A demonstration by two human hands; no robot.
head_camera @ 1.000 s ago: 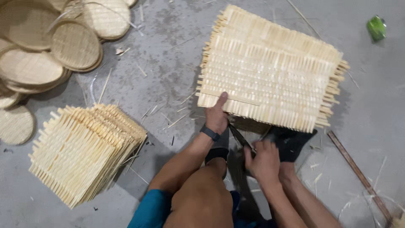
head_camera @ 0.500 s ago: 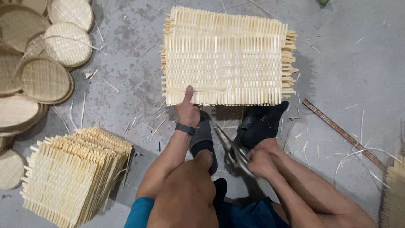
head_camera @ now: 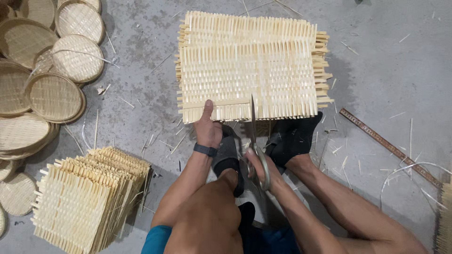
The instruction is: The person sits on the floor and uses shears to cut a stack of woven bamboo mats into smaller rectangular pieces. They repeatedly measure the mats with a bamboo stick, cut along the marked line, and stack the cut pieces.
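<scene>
A stack of square woven bamboo mats (head_camera: pixel 249 63) lies on the concrete floor in front of me. My left hand (head_camera: pixel 207 126) grips the near edge of the top mat, thumb pressed flat on it, with a black band on the wrist. My right hand (head_camera: pixel 258 165) holds metal scissors (head_camera: pixel 254 141) with the blades pointing away from me, their tips over the mat's near edge. My feet in black socks (head_camera: pixel 292 138) rest just under that edge.
A second pile of woven mats (head_camera: pixel 84 197) sits at lower left. Round woven bamboo trays (head_camera: pixel 52 70) are heaped along the left side. A long ruler (head_camera: pixel 386 146) lies at right, with a thin loop of bamboo strip (head_camera: pixel 414 169) and scattered slivers around.
The mat stack has turned square to me and come closer. The scissors have risen from low by my knee, and their blades now reach the mat's near edge.
</scene>
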